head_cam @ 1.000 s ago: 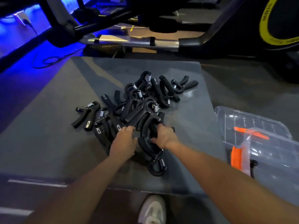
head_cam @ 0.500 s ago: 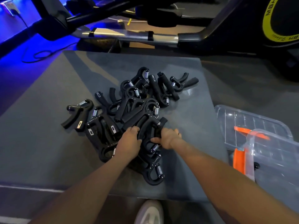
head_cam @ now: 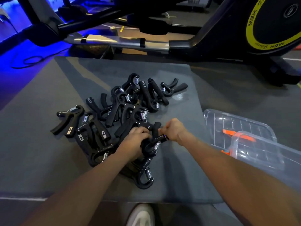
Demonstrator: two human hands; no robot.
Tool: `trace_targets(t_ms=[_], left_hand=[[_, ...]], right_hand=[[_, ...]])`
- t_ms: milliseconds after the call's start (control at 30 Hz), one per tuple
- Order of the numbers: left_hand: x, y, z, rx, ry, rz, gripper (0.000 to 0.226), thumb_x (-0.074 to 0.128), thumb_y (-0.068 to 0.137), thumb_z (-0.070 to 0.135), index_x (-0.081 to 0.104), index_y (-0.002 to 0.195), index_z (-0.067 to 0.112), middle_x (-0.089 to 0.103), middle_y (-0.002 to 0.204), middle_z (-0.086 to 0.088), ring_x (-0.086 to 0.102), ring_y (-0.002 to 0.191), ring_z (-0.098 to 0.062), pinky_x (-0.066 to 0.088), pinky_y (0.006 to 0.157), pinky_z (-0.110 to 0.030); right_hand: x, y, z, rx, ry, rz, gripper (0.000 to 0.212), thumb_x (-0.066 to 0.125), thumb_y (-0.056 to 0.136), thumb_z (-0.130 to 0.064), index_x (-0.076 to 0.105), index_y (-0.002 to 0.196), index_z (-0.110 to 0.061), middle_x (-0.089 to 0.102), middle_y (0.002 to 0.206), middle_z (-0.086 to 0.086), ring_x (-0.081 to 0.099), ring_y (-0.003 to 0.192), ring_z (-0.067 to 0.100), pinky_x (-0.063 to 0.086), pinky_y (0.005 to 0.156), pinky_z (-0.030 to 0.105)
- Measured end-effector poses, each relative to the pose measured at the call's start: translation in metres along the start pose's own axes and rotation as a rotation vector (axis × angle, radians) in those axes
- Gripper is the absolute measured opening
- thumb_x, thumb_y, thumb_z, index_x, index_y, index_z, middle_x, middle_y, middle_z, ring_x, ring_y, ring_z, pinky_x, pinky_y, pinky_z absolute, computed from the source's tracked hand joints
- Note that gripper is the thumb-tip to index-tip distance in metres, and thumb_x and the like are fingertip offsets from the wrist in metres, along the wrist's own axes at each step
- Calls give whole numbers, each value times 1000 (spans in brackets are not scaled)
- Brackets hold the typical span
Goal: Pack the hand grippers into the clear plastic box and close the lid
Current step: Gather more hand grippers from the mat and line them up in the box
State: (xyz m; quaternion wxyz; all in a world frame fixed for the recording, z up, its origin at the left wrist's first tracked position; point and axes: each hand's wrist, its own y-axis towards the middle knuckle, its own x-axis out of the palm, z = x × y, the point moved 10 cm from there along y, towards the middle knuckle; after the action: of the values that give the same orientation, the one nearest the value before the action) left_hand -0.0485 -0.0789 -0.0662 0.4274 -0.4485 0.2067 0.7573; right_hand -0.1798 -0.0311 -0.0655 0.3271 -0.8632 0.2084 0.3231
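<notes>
Several black hand grippers [head_cam: 120, 110] with steel springs lie in a loose pile on a grey mat [head_cam: 177, 173]. My left hand [head_cam: 133, 142] grips one hand gripper [head_cam: 150, 146] at the near side of the pile. My right hand [head_cam: 173, 129] pinches the same gripper's upper handle. The clear plastic box [head_cam: 267, 159] with orange latches stands open to the right of the mat. Its clear lid [head_cam: 228, 123] lies flat just behind it.
A black exercise bike [head_cam: 231, 35] with a yellow-ringed flywheel stands behind the mat. My white shoe [head_cam: 141, 216] shows at the bottom edge. A dark cable [head_cam: 27, 61] loops on the blue-lit floor at far left.
Both hands have lifted one hand gripper slightly out of the pile and shifted it to the right. The rest of the pile and the box stay put.
</notes>
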Motion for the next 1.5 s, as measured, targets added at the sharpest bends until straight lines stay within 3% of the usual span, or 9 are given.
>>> trace_targets(t_ms=[233,333,567,733,1033,1200,1300,1400,1500], left_hand=[[-19,9,-20,-203,-612,172,28,69,81,10,64,108,13,67,102,-1,64,101,-18,48,90,-21],[-21,14,-17,-290,-890,182,26,59,88,6,58,114,10,66,109,-8,62,106,-21,50,96,-30],[-10,31,45,-289,-1118,26,15,47,94,5,54,102,16,63,95,3,59,90,-2,46,82,-19],[14,55,122,-252,-946,71,4,57,90,12,55,90,15,60,86,-5,60,91,-24,55,82,-36],[113,57,261,-100,-352,-84,53,67,83,27,48,127,6,51,128,-16,54,117,-31,42,101,-36],[150,60,273,-124,-51,-47,53,62,85,23,40,130,6,35,136,-14,35,127,-33,34,109,-43],[156,69,264,-155,-23,29,49,54,87,4,36,133,5,34,136,-14,34,126,-32,35,109,-41],[161,78,250,-184,-18,53,44,48,88,0,39,131,-1,43,130,-22,43,120,-38,38,103,-43],[163,80,247,-154,-2,72,43,43,89,2,39,131,-3,45,126,-25,43,117,-39,36,100,-42]], right_hand=[[-12,1,12,69,701,29,34,42,100,-21,55,75,-3,51,61,8,45,44,12,38,46,21],[-10,-5,-1,-49,470,-59,32,35,96,3,57,119,-1,57,91,5,52,82,14,40,67,15],[-42,-37,20,-106,287,-235,30,47,95,2,56,123,2,64,108,16,58,101,21,48,81,24],[-109,-77,83,-35,352,-146,18,49,94,2,59,109,0,59,74,4,53,66,12,45,63,18],[-192,-147,243,154,338,182,13,55,88,7,63,98,10,56,85,18,52,78,24,44,63,28],[-186,-156,324,330,206,212,20,57,85,-1,60,66,-5,57,65,11,51,58,20,49,63,31],[-171,-145,360,444,147,205,14,54,83,-5,65,74,-5,60,70,12,56,63,24,56,73,38],[-156,-134,377,553,70,178,13,51,83,-6,58,73,-6,62,76,11,58,53,22,49,55,25],[-141,-118,383,587,65,179,22,49,82,-3,42,62,-10,67,93,17,69,83,31,54,69,31]])
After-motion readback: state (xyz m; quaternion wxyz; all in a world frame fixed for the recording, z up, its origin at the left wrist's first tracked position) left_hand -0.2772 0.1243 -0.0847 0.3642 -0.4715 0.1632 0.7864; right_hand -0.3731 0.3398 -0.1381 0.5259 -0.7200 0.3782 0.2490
